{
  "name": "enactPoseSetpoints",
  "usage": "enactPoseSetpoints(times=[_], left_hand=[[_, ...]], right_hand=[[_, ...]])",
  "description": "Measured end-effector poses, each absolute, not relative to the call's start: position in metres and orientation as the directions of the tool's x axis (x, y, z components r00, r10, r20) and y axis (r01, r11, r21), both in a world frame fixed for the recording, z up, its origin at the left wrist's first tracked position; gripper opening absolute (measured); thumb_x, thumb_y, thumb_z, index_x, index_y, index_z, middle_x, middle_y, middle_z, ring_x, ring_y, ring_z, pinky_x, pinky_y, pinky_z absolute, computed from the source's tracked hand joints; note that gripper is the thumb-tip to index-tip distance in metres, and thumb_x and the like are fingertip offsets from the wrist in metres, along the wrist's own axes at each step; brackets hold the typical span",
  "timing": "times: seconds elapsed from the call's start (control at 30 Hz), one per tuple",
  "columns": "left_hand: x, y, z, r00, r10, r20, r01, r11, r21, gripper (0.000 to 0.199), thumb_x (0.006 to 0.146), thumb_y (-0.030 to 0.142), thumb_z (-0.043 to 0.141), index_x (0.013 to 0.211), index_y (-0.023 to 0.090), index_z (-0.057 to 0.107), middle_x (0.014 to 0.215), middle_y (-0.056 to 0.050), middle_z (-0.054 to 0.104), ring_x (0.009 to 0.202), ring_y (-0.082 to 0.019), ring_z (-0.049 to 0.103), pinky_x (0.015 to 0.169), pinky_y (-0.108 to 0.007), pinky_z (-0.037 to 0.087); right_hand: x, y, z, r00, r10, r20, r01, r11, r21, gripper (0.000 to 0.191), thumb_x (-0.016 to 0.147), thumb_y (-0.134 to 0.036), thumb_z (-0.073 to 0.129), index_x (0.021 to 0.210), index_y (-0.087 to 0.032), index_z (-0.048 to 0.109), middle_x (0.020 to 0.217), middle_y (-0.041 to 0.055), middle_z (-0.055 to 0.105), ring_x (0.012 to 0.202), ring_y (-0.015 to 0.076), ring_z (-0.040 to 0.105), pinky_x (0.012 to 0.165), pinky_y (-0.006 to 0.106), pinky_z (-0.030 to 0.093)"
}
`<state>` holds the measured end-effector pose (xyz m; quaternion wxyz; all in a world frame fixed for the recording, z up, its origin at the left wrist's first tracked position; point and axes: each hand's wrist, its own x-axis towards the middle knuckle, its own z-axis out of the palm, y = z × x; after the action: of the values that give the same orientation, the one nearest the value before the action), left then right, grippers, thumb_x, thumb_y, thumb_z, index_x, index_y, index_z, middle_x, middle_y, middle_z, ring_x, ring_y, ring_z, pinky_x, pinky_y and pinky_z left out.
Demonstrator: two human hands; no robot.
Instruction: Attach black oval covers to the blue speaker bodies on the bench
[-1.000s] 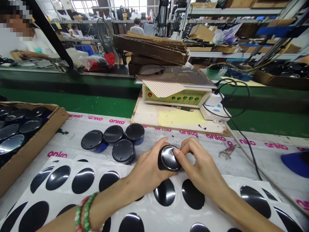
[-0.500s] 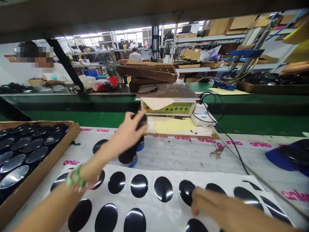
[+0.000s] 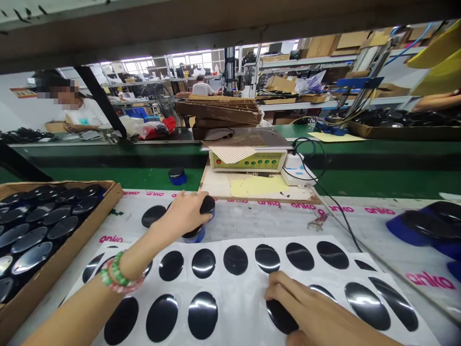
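A black-topped jar (image 3: 208, 206) stands just beyond the sticker sheet (image 3: 239, 307). The left hand's (image 3: 184, 212) grip is partly spread about its top, whether clamped cannot be told. On the sheet, the right hand (image 3: 299, 302) bends its fingers at a black disc (image 3: 280, 318), its grip likewise unclear.

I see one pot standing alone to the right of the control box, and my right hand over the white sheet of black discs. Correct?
Not quite: the pot stands left of the control box, as the head view shows. The right hand is over the white sheet.
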<state>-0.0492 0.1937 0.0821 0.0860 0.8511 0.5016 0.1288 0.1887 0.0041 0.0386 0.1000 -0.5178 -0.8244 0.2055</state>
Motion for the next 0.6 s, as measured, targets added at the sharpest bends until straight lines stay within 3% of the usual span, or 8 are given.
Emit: enactPoseSetpoints(times=[0.07,0.13,0.17,0.23,0.3,0.47,0.53,0.6], left_hand=[[-0.035,0.160,0.078,0.477,0.856,0.197,0.801,-0.516,0.302,0.040,0.079,0.025,0.067,0.118,0.020,0.056,0.116,-0.010,0.060,0.112,-0.029,0.055,0.105,-0.051,0.035],[-0.022,0.126,0.068,0.474,0.840,0.264,0.746,-0.542,0.386,0.051,0.082,0.025,0.062,0.130,0.026,0.043,0.133,-0.009,0.047,0.121,-0.027,0.048,0.105,-0.043,0.038],[-0.017,0.110,0.061,0.483,0.832,0.274,0.696,-0.554,0.456,0.056,0.082,0.028,0.062,0.132,0.028,0.038,0.133,-0.007,0.045,0.119,-0.024,0.050,0.101,-0.038,0.043],[-0.012,0.086,0.042,0.487,0.842,0.232,0.467,-0.476,0.745,0.056,0.083,0.027,0.061,0.132,0.030,0.033,0.130,-0.006,0.046,0.117,-0.020,0.051,0.098,-0.034,0.046],[-0.012,0.074,0.024,0.498,0.849,0.175,0.320,-0.368,0.873,0.055,0.085,0.026,0.059,0.132,0.030,0.031,0.127,-0.006,0.045,0.117,-0.020,0.050,0.099,-0.036,0.046],[-0.018,0.078,0.010,0.530,0.832,0.166,0.264,-0.348,0.900,0.056,0.083,0.028,0.063,0.130,0.033,0.034,0.126,-0.005,0.040,0.119,-0.022,0.046,0.102,-0.041,0.043],[-0.020,0.079,0.012,0.560,0.805,0.195,0.268,-0.398,0.877,0.059,0.080,0.027,0.068,0.129,0.037,0.036,0.125,-0.004,0.038,0.119,-0.022,0.046,0.102,-0.040,0.042],[-0.020,0.077,0.013,0.599,0.766,0.233,0.259,-0.461,0.849,0.065,0.077,0.026,0.072,0.130,0.040,0.037,0.123,-0.003,0.038,0.117,-0.021,0.047,0.103,-0.038,0.042]], right_hand=[[0.185,0.005,0.044,-0.412,0.908,-0.078,0.806,0.323,-0.496,0.060,0.060,0.006,0.055,0.109,-0.028,0.060,0.113,0.0016,0.063,0.089,0.0218,0.067,0.069,0.026,0.054],[0.184,0.006,0.046,-0.386,0.909,-0.159,0.810,0.251,-0.530,0.063,0.059,0.006,0.057,0.111,-0.029,0.059,0.114,0.0017,0.062,0.089,0.0219,0.067,0.068,0.026,0.054],[0.185,0.006,0.045,-0.373,0.905,-0.206,0.815,0.213,-0.539,0.065,0.060,0.004,0.058,0.115,-0.029,0.058,0.119,0.0028,0.060,0.093,0.0230,0.066,0.072,0.027,0.054],[0.188,0.007,0.043,-0.356,0.890,-0.285,0.819,0.150,-0.554,0.069,0.061,-0.001,0.061,0.124,-0.028,0.054,0.131,0.0052,0.054,0.104,0.0251,0.062,0.081,0.030,0.053],[0.191,0.007,0.042,-0.358,0.875,-0.326,0.815,0.122,-0.567,0.063,0.065,-0.005,0.062,0.122,-0.030,0.054,0.132,0.0042,0.051,0.105,0.0240,0.060,0.083,0.030,0.051],[0.200,0.003,0.044,-0.407,0.893,-0.189,0.750,0.209,-0.628,0.022,0.080,-0.010,0.052,0.089,-0.030,0.057,0.097,-0.0027,0.060,0.080,0.0168,0.060,0.071,0.026,0.049],[0.207,-0.005,0.047,-0.402,0.911,-0.087,0.702,0.246,-0.668,0.014,0.085,-0.016,0.052,0.082,-0.028,0.058,0.085,-0.0025,0.061,0.070,0.0151,0.059,0.063,0.024,0.047],[0.214,-0.016,0.052,-0.256,0.966,0.023,0.689,0.199,-0.697,0.015,0.087,-0.026,0.054,0.072,-0.026,0.057,0.073,-0.0021,0.059,0.060,0.0143,0.056,0.055,0.023,0.044]])
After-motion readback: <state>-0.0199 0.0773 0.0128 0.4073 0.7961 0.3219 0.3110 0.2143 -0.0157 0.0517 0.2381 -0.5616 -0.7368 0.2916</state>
